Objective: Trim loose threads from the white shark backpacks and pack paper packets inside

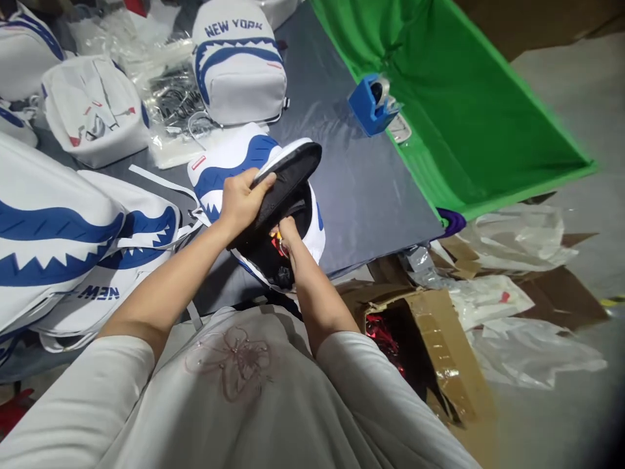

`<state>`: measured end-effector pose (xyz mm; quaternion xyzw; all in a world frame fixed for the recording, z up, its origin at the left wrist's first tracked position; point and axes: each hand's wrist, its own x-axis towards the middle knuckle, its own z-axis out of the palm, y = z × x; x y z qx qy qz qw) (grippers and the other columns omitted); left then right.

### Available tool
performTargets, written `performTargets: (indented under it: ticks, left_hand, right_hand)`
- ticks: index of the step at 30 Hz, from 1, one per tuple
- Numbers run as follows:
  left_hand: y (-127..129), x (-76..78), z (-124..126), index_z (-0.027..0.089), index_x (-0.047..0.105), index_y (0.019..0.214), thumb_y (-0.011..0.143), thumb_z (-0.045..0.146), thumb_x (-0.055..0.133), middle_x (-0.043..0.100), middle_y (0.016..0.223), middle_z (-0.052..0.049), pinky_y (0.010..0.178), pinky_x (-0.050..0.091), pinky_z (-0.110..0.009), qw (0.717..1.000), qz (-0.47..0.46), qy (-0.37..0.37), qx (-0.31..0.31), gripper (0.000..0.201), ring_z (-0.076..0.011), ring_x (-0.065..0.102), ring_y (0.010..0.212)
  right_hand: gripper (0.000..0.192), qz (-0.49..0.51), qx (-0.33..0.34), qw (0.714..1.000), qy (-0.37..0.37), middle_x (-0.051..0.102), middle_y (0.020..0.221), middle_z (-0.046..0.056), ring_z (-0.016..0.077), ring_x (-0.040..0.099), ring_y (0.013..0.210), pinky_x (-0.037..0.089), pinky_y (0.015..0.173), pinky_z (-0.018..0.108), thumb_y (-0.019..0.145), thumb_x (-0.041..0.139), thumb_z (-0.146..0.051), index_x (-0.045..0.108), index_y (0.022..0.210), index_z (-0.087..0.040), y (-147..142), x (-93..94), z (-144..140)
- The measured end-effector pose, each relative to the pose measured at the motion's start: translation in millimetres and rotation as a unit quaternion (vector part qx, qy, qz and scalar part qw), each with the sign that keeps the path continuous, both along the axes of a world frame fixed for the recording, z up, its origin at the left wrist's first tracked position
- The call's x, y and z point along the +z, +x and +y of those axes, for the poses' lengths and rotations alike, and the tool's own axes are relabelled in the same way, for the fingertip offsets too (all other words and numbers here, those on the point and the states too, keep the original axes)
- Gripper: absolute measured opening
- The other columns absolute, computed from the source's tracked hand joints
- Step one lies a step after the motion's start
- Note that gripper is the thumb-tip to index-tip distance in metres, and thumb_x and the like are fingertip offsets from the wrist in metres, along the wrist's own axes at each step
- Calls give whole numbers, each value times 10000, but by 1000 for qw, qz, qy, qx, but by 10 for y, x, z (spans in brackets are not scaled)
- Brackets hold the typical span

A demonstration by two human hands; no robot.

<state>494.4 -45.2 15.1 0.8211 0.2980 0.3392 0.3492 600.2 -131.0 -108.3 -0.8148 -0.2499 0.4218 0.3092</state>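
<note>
- One white and blue backpack (pixel 229 163) lies open on the grey table cover (pixel 361 189), right in front of the person; its black-lined front flap (pixel 288 179) is lifted up and back.
- The left hand (pixel 241 198) grips that flap from its left edge, thumb on top and fingers curled under it, holding it raised above the open compartment.
- The right hand (pixel 288 234) sits below the flap, inside the black opening of the bag; its fingers are bunched around something small and red, too hidden to name.
- The backpack is thus under and between both hands, the left above it, the right in it.
- At least five more bags of the same white and blue shark-mouth print show: one upright with "NEW YORK" on it (pixel 239 62) beyond the open one, and several lying at the left (pixel 58 228).
- One clear plastic bag of metal parts (pixel 170 98) lies between those bags.
- One blue tape dispenser (pixel 374 104) stands at the edge of the green cloth (pixel 463 98), well apart to the right.
- One open cardboard box (pixel 430 339) sits low at the right, near several crumpled plastic bags (pixel 517 234).
</note>
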Motion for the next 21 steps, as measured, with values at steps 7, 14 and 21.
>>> performTargets:
  ticks: [7, 14, 21]
  left_hand:
    - [15, 39, 134, 206, 525, 663, 899, 646, 527, 504, 582, 8, 597, 367, -263, 998, 27, -10, -50, 499, -149, 510, 660]
    - [76, -12, 162, 205, 549, 678, 896, 593, 580, 530, 610, -1, 635, 401, -280, 998, 14, -32, -57, 446, -171, 568, 726]
    - [42, -46, 269, 200, 567, 688, 897, 540, 607, 523, 615, -10, 739, 429, -293, 1000, 17, -14, -20, 401, -196, 594, 794]
  right_hand:
    - [205, 182, 65, 980, -53, 376, 482, -103, 80, 322, 353, 322, 382, 180, 1033, 443, -321, 456, 861, -211, 479, 343, -737]
    - [186, -144, 228, 900, -342, 483, 473, -43, 110, 416, 352, 321, 411, 233, 938, 635, -338, 626, 933, -152, 1082, 1145, -906]
    - [225, -154, 298, 876, -346, 515, 478, -6, 140, 486, 404, 373, 452, 263, 789, 795, -308, 643, 706, -163, 1083, 1389, -775]
